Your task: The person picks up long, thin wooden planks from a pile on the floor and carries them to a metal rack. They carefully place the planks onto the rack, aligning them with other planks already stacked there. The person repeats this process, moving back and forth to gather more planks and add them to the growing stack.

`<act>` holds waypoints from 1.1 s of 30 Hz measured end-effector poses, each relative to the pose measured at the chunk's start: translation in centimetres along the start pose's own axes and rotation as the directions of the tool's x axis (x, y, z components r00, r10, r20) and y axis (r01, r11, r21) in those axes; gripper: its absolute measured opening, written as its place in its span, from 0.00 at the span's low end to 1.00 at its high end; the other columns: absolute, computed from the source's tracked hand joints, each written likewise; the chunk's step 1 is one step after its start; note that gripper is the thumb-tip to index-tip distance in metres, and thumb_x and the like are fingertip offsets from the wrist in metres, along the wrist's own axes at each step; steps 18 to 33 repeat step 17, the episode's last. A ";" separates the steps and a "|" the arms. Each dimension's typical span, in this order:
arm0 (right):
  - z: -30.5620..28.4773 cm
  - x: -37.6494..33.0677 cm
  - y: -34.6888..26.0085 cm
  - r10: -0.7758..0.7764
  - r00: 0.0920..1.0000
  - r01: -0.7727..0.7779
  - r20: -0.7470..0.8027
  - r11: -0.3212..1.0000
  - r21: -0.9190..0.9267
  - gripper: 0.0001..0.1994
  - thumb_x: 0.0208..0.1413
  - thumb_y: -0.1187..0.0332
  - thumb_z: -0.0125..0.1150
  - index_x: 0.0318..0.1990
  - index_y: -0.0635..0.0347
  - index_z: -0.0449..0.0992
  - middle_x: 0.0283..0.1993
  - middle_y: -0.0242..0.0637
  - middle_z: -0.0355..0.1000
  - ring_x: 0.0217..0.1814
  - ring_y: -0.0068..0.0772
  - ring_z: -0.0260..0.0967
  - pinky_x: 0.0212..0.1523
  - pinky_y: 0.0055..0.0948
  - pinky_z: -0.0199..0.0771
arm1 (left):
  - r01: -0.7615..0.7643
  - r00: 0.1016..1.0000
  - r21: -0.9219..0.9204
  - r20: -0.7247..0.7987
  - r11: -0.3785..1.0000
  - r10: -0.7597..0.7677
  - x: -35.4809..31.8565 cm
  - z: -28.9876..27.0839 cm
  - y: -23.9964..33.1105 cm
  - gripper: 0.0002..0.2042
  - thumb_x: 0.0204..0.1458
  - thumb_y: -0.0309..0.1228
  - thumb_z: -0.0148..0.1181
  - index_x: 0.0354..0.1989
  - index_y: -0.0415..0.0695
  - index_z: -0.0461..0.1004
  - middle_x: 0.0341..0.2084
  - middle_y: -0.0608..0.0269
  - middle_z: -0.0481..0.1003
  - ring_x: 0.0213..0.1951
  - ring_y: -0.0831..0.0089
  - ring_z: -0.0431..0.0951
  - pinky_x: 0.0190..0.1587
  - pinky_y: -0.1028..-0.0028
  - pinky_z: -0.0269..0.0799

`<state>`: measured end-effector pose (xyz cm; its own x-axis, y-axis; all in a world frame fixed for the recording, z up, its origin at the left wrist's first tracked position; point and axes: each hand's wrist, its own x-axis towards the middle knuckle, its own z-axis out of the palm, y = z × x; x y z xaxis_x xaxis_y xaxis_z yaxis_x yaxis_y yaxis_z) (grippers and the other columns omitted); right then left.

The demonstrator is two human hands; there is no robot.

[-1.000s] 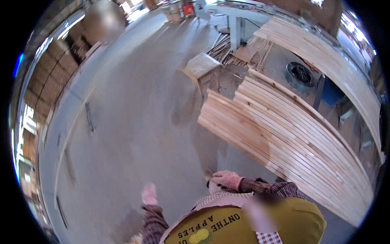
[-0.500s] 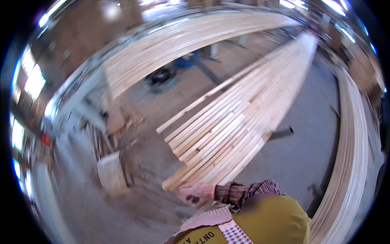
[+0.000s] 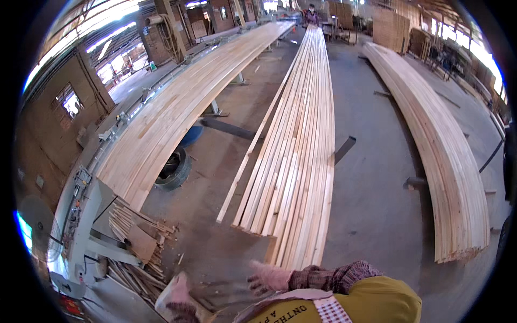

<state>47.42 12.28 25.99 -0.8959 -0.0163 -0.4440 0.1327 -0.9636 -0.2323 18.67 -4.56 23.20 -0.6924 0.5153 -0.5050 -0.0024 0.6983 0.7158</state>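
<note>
My right hand [image 3: 269, 277], in a pink glove with a plaid sleeve, is low in the view with its fingers spread and nothing in it. It hovers just in front of the near end of a long middle stack of pale wooden planks [image 3: 301, 161], not touching it. My left hand [image 3: 175, 293], also gloved, is blurred at the lower left above the concrete floor and appears to hold nothing. One loose plank [image 3: 253, 151] leans along the left side of that stack.
A second plank stack [image 3: 172, 113] lies on a long machine bed at the left, a third stack [image 3: 447, 161] at the right. A tyre [image 3: 173, 169], a blue drum [image 3: 189, 135] and a scrap wood pile [image 3: 134, 245] sit at the left. A person [image 3: 311, 13] stands far off.
The view has swung round, so the middle stack now runs straight ahead. My right hand stays low by the stack's near end and my left hand has come back into view.
</note>
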 end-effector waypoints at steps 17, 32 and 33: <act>5.0 7.6 -8.3 -0.543 0.354 0.935 -0.761 0.197 0.294 0.37 0.60 0.37 0.54 0.59 0.65 0.70 0.48 0.49 0.76 0.47 0.47 0.75 0.51 0.49 0.79 | 0.458 0.515 -0.078 0.835 0.885 -0.193 30.4 5.6 16.8 0.31 0.60 0.59 0.52 0.65 0.51 0.64 0.62 0.49 0.68 0.67 0.56 0.63 0.70 0.48 0.48; 5.0 7.6 -8.3 -0.543 0.354 0.935 -0.761 0.197 0.294 0.37 0.60 0.37 0.54 0.59 0.65 0.70 0.48 0.49 0.76 0.47 0.47 0.75 0.51 0.49 0.79 | 0.458 0.515 -0.078 0.835 0.885 -0.193 30.4 5.6 16.8 0.31 0.60 0.59 0.52 0.65 0.51 0.64 0.62 0.49 0.68 0.67 0.56 0.63 0.70 0.48 0.48; 5.0 7.6 -8.3 -0.543 0.354 0.935 -0.761 0.197 0.294 0.37 0.60 0.37 0.54 0.59 0.65 0.70 0.48 0.49 0.76 0.47 0.47 0.75 0.51 0.49 0.79 | 0.458 0.515 -0.078 0.835 0.885 -0.193 30.4 5.6 16.8 0.31 0.60 0.59 0.52 0.65 0.51 0.64 0.62 0.49 0.68 0.67 0.56 0.63 0.70 0.48 0.48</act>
